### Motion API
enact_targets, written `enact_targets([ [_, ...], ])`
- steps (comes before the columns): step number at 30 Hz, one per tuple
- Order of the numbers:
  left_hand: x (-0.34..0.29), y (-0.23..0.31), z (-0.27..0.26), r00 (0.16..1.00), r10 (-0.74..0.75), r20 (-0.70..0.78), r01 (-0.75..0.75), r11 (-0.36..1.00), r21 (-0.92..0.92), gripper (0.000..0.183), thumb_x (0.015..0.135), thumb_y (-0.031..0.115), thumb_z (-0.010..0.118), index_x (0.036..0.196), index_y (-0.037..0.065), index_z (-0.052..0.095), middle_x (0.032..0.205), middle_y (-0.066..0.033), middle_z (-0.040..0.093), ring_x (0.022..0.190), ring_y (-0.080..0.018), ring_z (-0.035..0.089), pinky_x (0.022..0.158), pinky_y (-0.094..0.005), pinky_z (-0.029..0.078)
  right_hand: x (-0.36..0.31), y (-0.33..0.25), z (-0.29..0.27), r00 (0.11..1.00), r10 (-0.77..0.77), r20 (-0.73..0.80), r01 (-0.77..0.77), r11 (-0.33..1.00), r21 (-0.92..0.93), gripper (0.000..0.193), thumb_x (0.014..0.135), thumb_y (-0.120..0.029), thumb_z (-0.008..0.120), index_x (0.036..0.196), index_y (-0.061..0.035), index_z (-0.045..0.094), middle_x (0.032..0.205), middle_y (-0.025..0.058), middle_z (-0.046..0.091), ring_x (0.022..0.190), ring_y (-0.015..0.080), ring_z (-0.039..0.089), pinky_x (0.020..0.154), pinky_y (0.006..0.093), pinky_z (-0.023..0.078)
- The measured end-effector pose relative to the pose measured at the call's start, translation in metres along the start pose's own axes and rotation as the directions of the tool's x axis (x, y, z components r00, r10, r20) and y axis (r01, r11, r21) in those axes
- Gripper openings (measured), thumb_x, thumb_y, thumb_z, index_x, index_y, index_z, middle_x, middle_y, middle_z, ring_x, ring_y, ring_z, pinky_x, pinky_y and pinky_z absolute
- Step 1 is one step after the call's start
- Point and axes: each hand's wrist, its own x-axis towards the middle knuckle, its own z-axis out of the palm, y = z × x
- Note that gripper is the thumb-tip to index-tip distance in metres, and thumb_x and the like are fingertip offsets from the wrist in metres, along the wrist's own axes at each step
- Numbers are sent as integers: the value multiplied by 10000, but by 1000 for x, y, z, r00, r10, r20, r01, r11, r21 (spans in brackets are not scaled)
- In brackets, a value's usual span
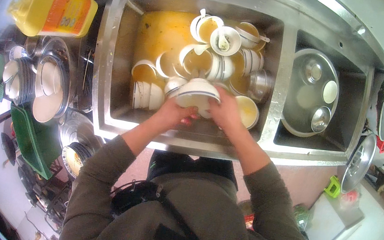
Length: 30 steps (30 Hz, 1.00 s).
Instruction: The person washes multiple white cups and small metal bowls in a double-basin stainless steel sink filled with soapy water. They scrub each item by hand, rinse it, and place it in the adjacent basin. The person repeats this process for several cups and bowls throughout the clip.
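Both my hands hold a white bowl with a dark rim line, tilted over the near part of the left sink basin. My left hand grips its left side with the fingers curled underneath. On its right side, my right hand has its fingers wrapped round the rim. Behind it, stacked white bowls lie on their sides in yellowish, murky water. Farther back sits a small bowl with a white spoon in it. A steel bowl rests by the basin's right wall.
The right basin holds a large steel bowl with smaller bowls inside. At the left stand a yellow jug, stacked plates and a green bin. A metal divider separates the basins. A steel lid leans at the right.
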Motion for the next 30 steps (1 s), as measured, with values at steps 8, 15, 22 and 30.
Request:
enact_targets([
  [8, 50, 10, -70, 922, 66, -381, 291, 531, 796, 547, 847, 256, 697, 1321, 10, 577, 1289, -230, 632, 1160, -398, 624, 1016, -451, 491, 0, 111, -183, 528, 437, -728, -88, 881, 464, 389, 1029, -251, 549, 1247, 71, 570, 1006, 170, 676, 712, 199, 679, 575, 314, 528],
  [15, 72, -32, -82, 952, 140, -271, 173, 482, 859, 654, 790, 124, 665, 1424, 109, 503, 1415, -228, 538, 1288, -390, 544, 1073, -467, 457, -18, 208, -222, 551, 643, -533, -722, 687, 81, 399, 941, -182, 571, 1246, 74, 585, 1055, 249, 681, 766, 319, 699, 684, 399, 571],
  [22, 72, -8, -70, 931, 159, -329, 239, 417, 877, 655, 787, 157, 704, 1413, 150, 511, 1403, -158, 542, 1286, -366, 547, 1040, -459, 484, -2, 30, -63, 938, -312, -153, 214, 866, -452, 269, 927, -125, 608, 1188, -122, 671, 1148, 107, 697, 991, 319, 686, 878, 406, 552],
  [30, 14, 33, -61, 646, 414, -641, 388, 545, 743, 585, 796, 274, 751, 1331, 139, 556, 1275, -182, 552, 1189, -361, 581, 1011, -460, 499, 79, 9, 102, 936, -226, 270, 341, 775, -533, 228, 861, -87, 612, 1078, -33, 655, 1071, 215, 658, 1019, 412, 656, 855, 503, 534],
])
